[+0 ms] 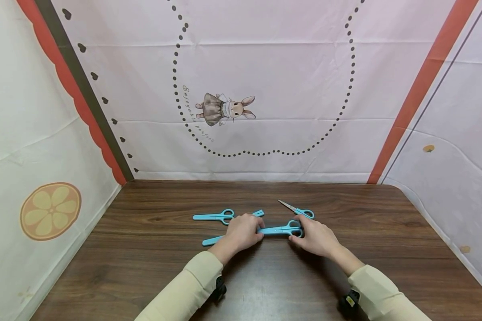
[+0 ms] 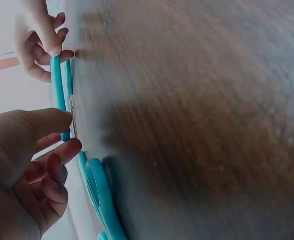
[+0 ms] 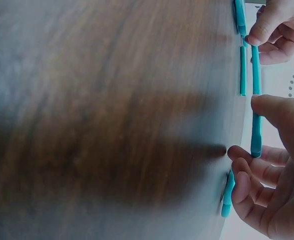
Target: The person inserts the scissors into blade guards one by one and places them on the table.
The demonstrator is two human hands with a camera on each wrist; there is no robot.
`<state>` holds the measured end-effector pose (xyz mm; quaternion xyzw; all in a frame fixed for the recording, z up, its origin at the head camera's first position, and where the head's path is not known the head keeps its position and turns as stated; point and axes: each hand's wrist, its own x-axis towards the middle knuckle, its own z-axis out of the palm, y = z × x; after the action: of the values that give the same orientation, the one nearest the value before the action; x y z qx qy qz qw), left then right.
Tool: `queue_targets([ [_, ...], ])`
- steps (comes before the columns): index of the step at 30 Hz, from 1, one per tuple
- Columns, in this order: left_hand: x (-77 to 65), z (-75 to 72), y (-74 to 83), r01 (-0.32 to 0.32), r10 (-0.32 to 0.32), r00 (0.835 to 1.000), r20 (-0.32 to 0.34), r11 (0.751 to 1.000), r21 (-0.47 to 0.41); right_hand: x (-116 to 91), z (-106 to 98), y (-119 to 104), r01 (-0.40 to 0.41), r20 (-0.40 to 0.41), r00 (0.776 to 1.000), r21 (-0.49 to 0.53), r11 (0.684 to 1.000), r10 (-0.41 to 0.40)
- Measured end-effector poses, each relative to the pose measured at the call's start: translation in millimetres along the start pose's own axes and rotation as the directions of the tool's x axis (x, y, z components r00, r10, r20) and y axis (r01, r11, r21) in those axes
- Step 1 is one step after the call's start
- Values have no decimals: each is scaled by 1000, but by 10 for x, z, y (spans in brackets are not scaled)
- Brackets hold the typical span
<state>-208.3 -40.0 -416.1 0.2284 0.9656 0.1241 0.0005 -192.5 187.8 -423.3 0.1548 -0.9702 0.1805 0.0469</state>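
Note:
A pair of light blue scissors with a blue blade cover (image 1: 276, 230) is held level between my hands, a little above the table. My left hand (image 1: 244, 232) pinches the tip of the cover between thumb and fingers. At the other end my right hand (image 1: 316, 235) grips the finger loops, thumb on one side and fingers on the other, as the right wrist view shows. Behind the right hand lie scissors with bare blades (image 1: 303, 212). Close to the left hand are a short blue piece (image 1: 258, 213) and another blue blade cover (image 1: 212, 241), both partly hidden by the hand.
Further left, covered blue scissors (image 1: 213, 217) lie flat on the dark wooden table (image 1: 156, 263). A patterned white cloth (image 1: 265, 89) hangs behind the table, with more cloth along both sides. Each wrist wears a small black camera.

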Motion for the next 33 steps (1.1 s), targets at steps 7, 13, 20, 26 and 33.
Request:
queue_targets([
  [7, 31, 16, 12, 11, -11, 1000, 14, 1000, 15, -3, -12, 16, 0, 19, 1000, 6, 1000, 0],
  [13, 43, 29, 15, 16, -17, 1000, 26, 1000, 20, -3, -8, 20, -7, 29, 1000, 11, 1000, 7],
  [20, 53, 51, 13, 14, -15, 999, 31, 1000, 15, -7, -1, 21, -16, 39, 999, 16, 1000, 16],
  [26, 50, 66, 18, 26, -27, 999, 40, 1000, 16, -13, 8, 23, -22, 48, 999, 19, 1000, 21],
  [33, 50, 70, 22, 33, -34, 999, 41, 999, 19, -18, 9, 22, -5, 48, 999, 5, 1000, 5],
])
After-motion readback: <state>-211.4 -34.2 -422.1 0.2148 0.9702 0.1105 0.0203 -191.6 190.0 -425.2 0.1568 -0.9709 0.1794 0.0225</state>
